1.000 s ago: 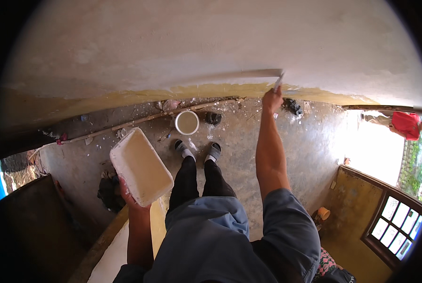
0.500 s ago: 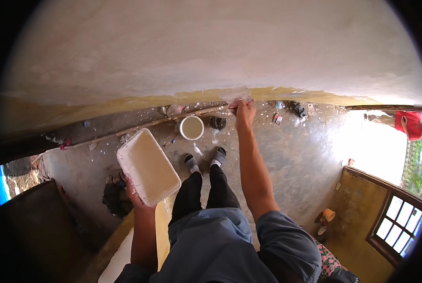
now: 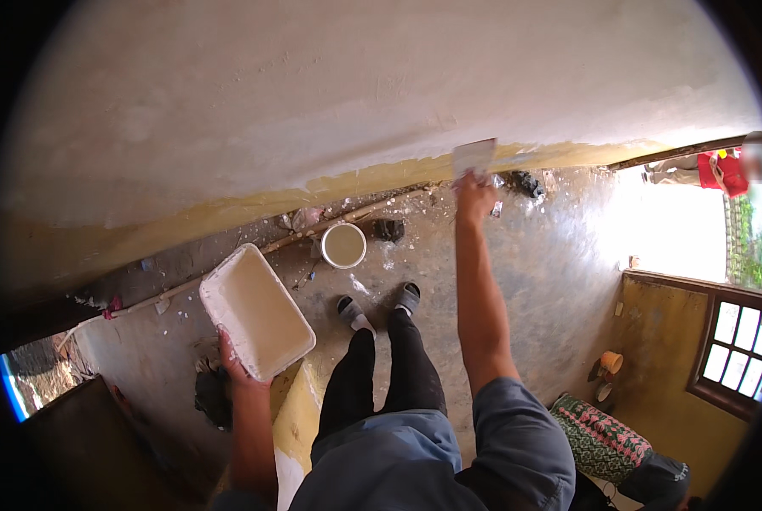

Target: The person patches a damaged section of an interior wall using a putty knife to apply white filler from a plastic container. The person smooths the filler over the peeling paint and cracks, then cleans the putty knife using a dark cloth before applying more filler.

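My left hand is closed on the near left corner of a white rectangular tray, which holds smooth off-white paste. Paste also smears the tray's rim and outer wall. At the end of my stretched right arm, my right hand grips a wide, flat putty knife. Its handle is hidden in my fingers. The blade is at the lower part of the wall; I cannot tell whether it touches. Above, the wall is coated whitish; a ragged yellow strip runs along its foot.
A round white bucket with pale contents stands on the spattered floor, beside a dark lump. A long pole lies along the wall foot. Right are a bright doorway, a person in red, a window and a patterned bundle.
My right hand and the putty knife have moved right along the wall, and more of the blade shows. The view has turned slightly. The tray stays in my left hand.
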